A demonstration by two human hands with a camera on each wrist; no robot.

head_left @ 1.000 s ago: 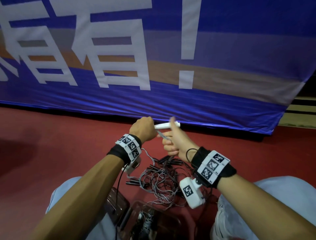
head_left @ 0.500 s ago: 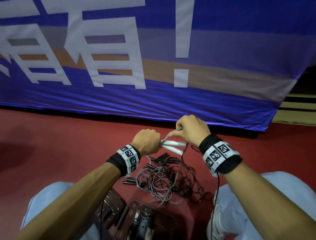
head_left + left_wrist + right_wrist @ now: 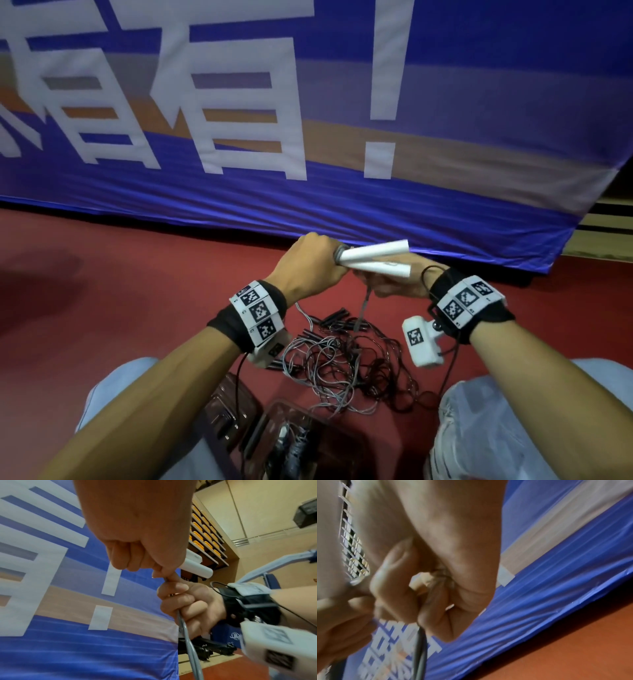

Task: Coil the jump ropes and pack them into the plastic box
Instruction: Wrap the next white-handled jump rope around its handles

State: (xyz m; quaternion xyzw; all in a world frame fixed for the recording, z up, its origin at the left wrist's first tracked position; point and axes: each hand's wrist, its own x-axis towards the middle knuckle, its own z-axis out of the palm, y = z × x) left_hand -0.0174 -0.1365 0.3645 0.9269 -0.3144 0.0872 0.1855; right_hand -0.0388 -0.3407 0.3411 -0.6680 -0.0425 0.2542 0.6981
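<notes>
1. The left hand (image 3: 308, 267) is closed in a fist round the inner ends of two white handles (image 3: 375, 258), which stick out side by side toward 3 o'clock.
2. The right hand (image 3: 399, 286) sits just beneath the handles at about 4 o'clock of the left hand, the two hands touching. Its fingers (image 3: 178, 599) are curled round the grey rope (image 3: 187, 642), which drops straight down out of the fist.
3. In the left wrist view the left thumb and forefinger pinch the rope just above the right hand, and the ends of the white handles show behind the knuckles.
4. The right wrist view is blurred; it shows curled fingers with a dark doubled cord (image 3: 421, 649) leaving the fist at 6 o'clock.
5. The grey rope hangs down to a tangled heap of ropes (image 3: 342, 370) on the red floor (image 3: 120, 291), at 6 o'clock of the hands, between the person's knees. Grey and black cords are mixed there, with several black handles (image 3: 337, 317) lying at the heap's far edge.
6. The plastic box (image 3: 301, 442) stands at the bottom of the head view, nearest the person, at 6 o'clock of the heap; it is clear and dark-tinted, and holds some corded items I cannot make out. A loop of grey cord reaches its far rim.
7. A blue banner (image 3: 342, 205) with large white characters hangs across the background at 12 o'clock, its lower edge meeting the floor just beyond the hands.
8. Both wrists wear black bands with white coded markers (image 3: 257, 311).
</notes>
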